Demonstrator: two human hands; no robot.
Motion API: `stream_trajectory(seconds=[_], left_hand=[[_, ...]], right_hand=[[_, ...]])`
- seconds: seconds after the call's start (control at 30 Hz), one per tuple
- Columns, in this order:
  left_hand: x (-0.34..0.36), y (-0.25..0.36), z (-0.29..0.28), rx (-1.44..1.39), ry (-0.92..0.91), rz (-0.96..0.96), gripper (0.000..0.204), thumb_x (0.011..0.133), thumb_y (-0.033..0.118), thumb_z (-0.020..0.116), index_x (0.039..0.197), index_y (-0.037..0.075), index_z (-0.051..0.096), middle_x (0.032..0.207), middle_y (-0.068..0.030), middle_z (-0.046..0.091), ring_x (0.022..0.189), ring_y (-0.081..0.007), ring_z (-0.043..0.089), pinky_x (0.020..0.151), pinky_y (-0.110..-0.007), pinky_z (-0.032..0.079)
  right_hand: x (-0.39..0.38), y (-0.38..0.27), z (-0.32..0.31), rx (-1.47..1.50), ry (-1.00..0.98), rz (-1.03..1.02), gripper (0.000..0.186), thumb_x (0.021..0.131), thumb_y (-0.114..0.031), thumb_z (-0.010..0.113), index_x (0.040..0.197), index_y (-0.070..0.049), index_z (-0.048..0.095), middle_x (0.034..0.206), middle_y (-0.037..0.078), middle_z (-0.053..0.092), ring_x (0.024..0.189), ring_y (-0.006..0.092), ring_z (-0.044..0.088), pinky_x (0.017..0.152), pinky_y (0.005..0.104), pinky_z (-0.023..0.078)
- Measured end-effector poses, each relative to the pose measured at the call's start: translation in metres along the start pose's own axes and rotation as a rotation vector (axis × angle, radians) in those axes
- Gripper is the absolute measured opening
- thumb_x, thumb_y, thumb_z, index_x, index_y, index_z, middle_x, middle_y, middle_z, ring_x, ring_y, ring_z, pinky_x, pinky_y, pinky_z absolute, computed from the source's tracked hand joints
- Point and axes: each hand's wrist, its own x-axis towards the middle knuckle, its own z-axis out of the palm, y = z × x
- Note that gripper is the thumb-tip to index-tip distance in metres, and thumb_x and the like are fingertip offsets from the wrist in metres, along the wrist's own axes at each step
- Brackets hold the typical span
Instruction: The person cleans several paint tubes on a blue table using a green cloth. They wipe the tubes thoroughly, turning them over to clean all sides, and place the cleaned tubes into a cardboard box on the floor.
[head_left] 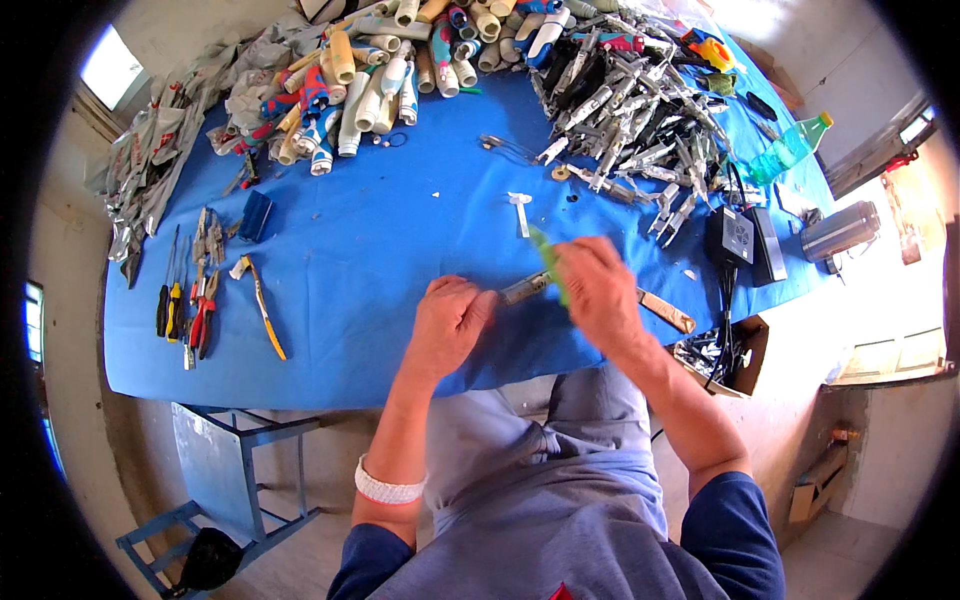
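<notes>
My left hand (450, 325) is closed around one end of a slim grey metal-looking part (525, 288), close to the table's front edge. In my right hand (598, 295) is a thin bright green piece (546, 262); it is smeared by motion and its kind is unclear. The green piece crosses the far end of the grey part, and my right fingers hide where they meet. Beside the right wrist lies a flat brown-handled tool (665, 311), partly covered by the hand. Just beyond both hands a small white T-shaped piece (520, 213) rests on the cloth.
Blue cloth (340, 300) covers the table. Tube-shaped plastic housings (380, 85) and grey inner parts (620, 120) are heaped behind. Screwdrivers (172, 310), red-handled pliers (205, 315) and a toothbrush (265, 305) lie left. Right are black adapters (735, 238), a green bottle (790, 150) and a metal cup (840, 232).
</notes>
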Motion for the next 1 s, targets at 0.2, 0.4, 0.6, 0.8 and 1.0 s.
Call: stream_trajectory(seconds=[0.2, 0.4, 0.6, 0.8, 1.0], left_hand=[[0.000, 0.001, 0.003, 0.016, 0.056, 0.034, 0.028, 0.096, 0.016, 0.061, 0.072, 0.002, 0.061, 0.067, -0.0137, 0.059, 0.071, -0.0357, 0.058, 0.085, -0.042, 0.047], [0.002, 0.004, 0.005, 0.141, 0.053, 0.080, 0.036, 0.099, 0.020, 0.058, 0.067, 0.003, 0.055, 0.065, -0.0121, 0.056, 0.067, -0.0341, 0.056, 0.080, -0.041, 0.045], [0.002, 0.006, 0.004, 0.093, 0.046, 0.074, 0.044, 0.104, 0.025, 0.053, 0.064, 0.004, 0.051, 0.062, -0.0094, 0.054, 0.064, -0.0306, 0.054, 0.079, -0.039, 0.044], [0.001, 0.004, 0.003, 0.031, 0.045, 0.020, 0.038, 0.099, 0.018, 0.057, 0.065, 0.002, 0.054, 0.063, -0.0143, 0.054, 0.067, -0.0369, 0.056, 0.082, -0.043, 0.047], [0.000, 0.000, 0.006, 0.090, 0.075, 0.036, 0.037, 0.100, 0.018, 0.057, 0.066, 0.002, 0.056, 0.063, -0.0155, 0.055, 0.070, -0.0384, 0.057, 0.082, -0.043, 0.047]], right_hand=[[-0.007, -0.025, 0.016, 0.033, -0.196, -0.221, 0.038, 0.084, -0.007, 0.070, 0.121, -0.007, 0.064, 0.111, 0.014, 0.060, 0.085, 0.0323, 0.066, 0.072, 0.0397, 0.056], [-0.007, 0.002, 0.010, -0.082, -0.190, -0.298, 0.036, 0.080, -0.008, 0.072, 0.115, -0.005, 0.065, 0.115, 0.013, 0.059, 0.088, 0.0302, 0.067, 0.074, 0.0391, 0.056], [-0.004, 0.037, -0.013, -0.204, -0.179, -0.179, 0.033, 0.082, -0.010, 0.074, 0.114, -0.008, 0.066, 0.118, 0.012, 0.060, 0.089, 0.0318, 0.067, 0.077, 0.0395, 0.056], [-0.004, 0.028, -0.030, 0.097, -0.097, 0.171, 0.030, 0.086, -0.010, 0.074, 0.115, -0.005, 0.067, 0.111, 0.015, 0.063, 0.091, 0.0346, 0.067, 0.079, 0.0393, 0.057], [-0.010, -0.019, 0.012, 0.170, -0.149, -0.099, 0.039, 0.083, -0.003, 0.074, 0.121, -0.007, 0.065, 0.118, 0.016, 0.061, 0.093, 0.0321, 0.068, 0.078, 0.0386, 0.058]])
